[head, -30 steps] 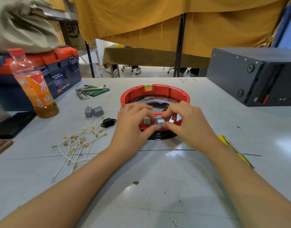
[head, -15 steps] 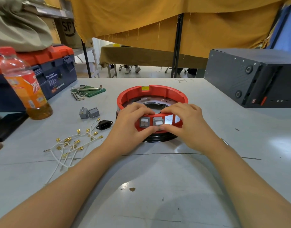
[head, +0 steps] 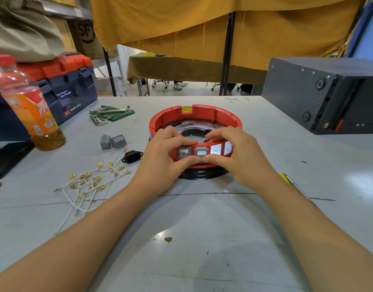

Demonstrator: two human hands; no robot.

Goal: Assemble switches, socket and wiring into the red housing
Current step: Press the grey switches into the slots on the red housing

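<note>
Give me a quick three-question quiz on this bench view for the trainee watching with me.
1. True or false: the black socket is already fitted in the red housing.
2. How many grey switches lie loose on the table?
3. Which sits nearest the wires: A) bottle, B) black socket, C) toolbox?

Key: 1. False; it lies on the table, left of the housing. 2. Two. 3. B.

Both the left hand and the right hand grip the housing's front wall.
</note>
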